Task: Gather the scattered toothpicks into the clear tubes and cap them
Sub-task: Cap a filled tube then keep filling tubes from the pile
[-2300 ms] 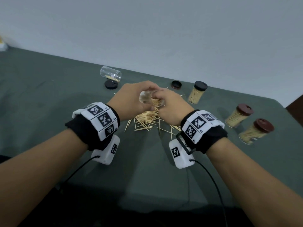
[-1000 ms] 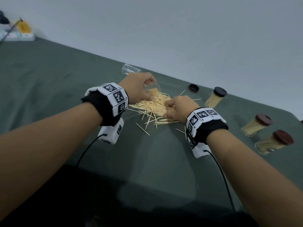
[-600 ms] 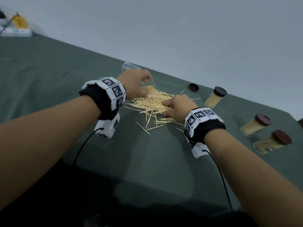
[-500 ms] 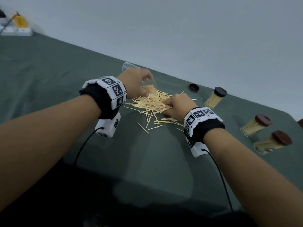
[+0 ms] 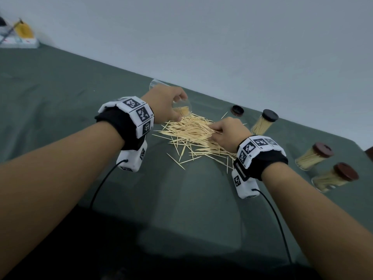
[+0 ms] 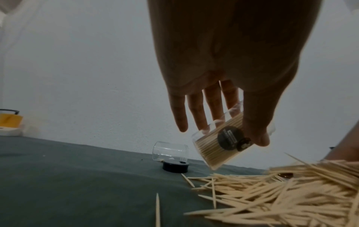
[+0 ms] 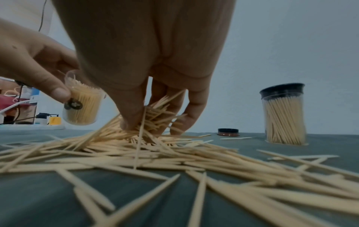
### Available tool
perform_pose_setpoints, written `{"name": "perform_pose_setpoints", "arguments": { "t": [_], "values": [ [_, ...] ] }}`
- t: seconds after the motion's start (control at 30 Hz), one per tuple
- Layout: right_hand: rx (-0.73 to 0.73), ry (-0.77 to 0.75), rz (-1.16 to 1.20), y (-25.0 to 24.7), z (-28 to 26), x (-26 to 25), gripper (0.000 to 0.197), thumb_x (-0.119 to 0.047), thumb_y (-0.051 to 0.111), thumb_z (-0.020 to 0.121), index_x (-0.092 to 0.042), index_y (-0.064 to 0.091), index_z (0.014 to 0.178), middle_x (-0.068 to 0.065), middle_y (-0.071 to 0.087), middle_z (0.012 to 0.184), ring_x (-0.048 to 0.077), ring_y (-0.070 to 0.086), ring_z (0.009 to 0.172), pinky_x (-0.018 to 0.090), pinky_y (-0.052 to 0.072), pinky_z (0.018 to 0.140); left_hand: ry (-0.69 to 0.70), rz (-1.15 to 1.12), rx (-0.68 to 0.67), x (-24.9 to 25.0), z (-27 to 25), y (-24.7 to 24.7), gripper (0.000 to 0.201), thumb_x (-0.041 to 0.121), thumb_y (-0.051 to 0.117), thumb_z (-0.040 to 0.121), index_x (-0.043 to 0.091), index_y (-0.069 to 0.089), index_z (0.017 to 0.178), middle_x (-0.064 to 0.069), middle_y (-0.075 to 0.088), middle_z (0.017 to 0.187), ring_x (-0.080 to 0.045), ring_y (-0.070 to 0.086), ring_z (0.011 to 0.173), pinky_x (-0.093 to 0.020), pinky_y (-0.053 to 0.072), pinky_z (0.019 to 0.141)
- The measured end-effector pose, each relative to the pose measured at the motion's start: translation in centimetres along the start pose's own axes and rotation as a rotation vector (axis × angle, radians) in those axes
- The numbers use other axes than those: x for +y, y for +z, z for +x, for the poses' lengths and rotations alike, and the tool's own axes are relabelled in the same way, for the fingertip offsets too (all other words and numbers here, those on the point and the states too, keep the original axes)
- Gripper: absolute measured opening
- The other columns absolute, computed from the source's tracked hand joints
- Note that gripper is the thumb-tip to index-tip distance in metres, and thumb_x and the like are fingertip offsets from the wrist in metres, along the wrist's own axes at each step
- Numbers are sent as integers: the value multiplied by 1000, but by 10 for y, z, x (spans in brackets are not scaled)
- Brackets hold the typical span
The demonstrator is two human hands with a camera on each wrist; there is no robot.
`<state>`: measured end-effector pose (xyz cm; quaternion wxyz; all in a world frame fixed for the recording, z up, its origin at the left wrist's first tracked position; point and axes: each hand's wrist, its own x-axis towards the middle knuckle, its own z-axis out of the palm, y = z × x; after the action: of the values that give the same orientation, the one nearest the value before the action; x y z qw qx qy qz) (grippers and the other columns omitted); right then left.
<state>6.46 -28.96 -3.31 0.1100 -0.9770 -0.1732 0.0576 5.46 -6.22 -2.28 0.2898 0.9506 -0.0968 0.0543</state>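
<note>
A heap of loose toothpicks (image 5: 191, 134) (image 7: 174, 153) lies on the grey-green tablecloth (image 5: 60, 87). My left hand (image 5: 167, 106) (image 6: 223, 107) holds a clear tube (image 5: 182, 110) (image 6: 219, 145) (image 7: 81, 106), partly filled with toothpicks and tilted, just above the heap's far left side. My right hand (image 5: 224, 130) (image 7: 151, 122) reaches down into the heap, thumb and fingers pinching a bunch of toothpicks (image 7: 155, 113). An empty clear tube (image 6: 170, 152) (image 5: 155, 85) lies on its side behind the left hand with a black cap (image 6: 175, 167) beside it.
A filled tube with a black cap (image 5: 264, 122) (image 7: 283, 115) stands at the right of the heap, with a loose brown cap (image 5: 237, 110) (image 7: 228, 132) near it. Two filled brown-capped tubes (image 5: 314, 156) (image 5: 335, 177) stand further right. Small items (image 5: 18, 37) sit at the far left corner.
The right hand left the tube's mouth, dropped to the heap and closed on a bunch of toothpicks. The left hand carried the tube left and lower.
</note>
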Motion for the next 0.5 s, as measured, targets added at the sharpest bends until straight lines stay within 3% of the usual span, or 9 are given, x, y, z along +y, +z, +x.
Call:
{"name": "perform_pose_setpoints", "arguments": {
  "t": [0.1,0.2,0.37,0.5],
  "values": [
    [25,29,66,-4,-6,6,29,-27,64,92,-25,68,121,-1,68,119,18,61,111,20,39,87,8,9,-4,2,-1,4,60,21,82,76,21,55,130,3,60,118,-11,55,101,-29,47,92],
    [33,32,99,-8,-10,13,29,-29,62,94,-28,68,122,-4,70,111,14,62,104,20,39,83,4,17,-7,2,-1,9,59,21,80,78,24,55,132,4,59,118,-8,50,98,-23,41,85],
    [60,30,140,-15,-18,23,32,-32,63,93,-28,66,124,-5,71,110,11,63,105,23,44,92,21,77,-28,8,0,16,59,20,79,79,24,55,133,-1,58,128,-16,54,114,-25,40,92],
    [92,2,202,-19,-24,29,24,-32,62,93,-33,70,116,-18,67,82,-2,59,76,18,39,75,34,129,-60,16,-1,22,58,23,77,80,26,55,133,-3,56,126,-20,51,116,-34,41,101]
  ]
}}
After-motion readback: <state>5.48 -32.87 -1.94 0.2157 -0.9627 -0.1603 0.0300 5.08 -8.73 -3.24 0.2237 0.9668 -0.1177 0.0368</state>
